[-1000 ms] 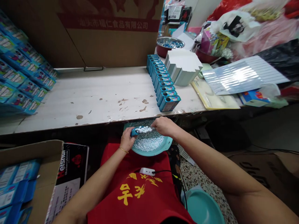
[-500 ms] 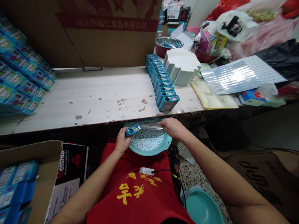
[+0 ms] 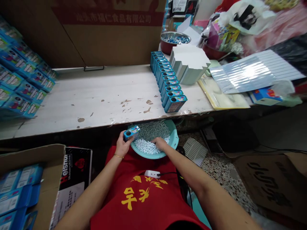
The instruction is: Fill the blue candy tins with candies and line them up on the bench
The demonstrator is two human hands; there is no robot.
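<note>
Right hand [image 3: 159, 143] dropped into candy bowl [image 3: 176, 141], grip unclear; left hand [image 3: 122, 146] clasps tin [image 3: 131, 132] near chipped table [image 3: 96, 95]

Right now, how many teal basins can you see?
2. One teal basin, holding pale pellets, is at the lap under the right hand; a second basin shows only as a sliver beneath the right forearm, mostly hidden.

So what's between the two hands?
Small pale candies in the teal bowl lie between the left hand, holding a blue tin, and the right hand, resting on them; the head view shows it.
</note>
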